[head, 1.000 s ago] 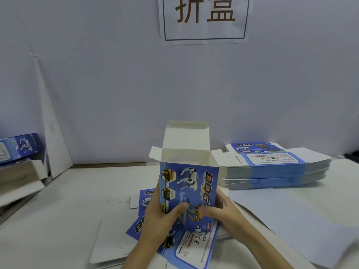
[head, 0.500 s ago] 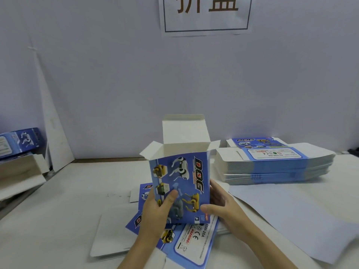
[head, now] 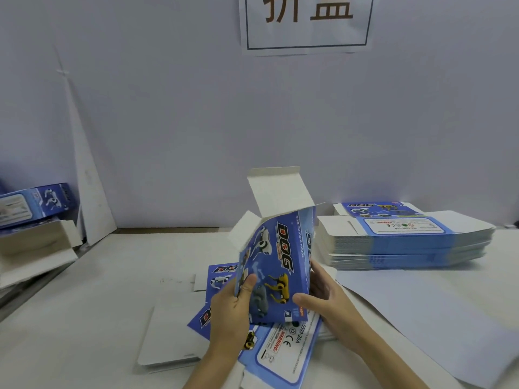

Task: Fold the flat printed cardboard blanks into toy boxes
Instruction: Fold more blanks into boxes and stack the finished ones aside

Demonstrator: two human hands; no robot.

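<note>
Two bare hands are meeting low in the middle of my view, holding a half-formed toy box (head: pixel 276 265) just above the bench (head: pixel 98 290). My left hand (head: pixel 233 307) is gripping the box's lower left edge, with the thumb lying across the printed front and the fingers hidden behind. My right hand (head: pixel 325 301) is gripping the lower right corner, thumb on the front, fingers curling round the side panel. The box is turned so that its front and right side both show. The hands are hiding its bottom end, so I cannot tell whether that is closed.

I am judging it as thin, glossy card: very light, springy along its creases, easy to dent or let slip. Holding it by the edges near the fold lines looks wiser than pressing the broad faces.

Beneath the hands, a few flat blanks (head: pixel 283 349) are lying on the bench. Higher up, the box's white top flap (head: pixel 278 189) is standing open. Beyond, to the right, a tall stack of blanks (head: pixel 404 242) is sitting. At far left another printed box (head: pixel 36 203) is resting, and a paper sign (head: pixel 306 21) is hanging on the wall.
</note>
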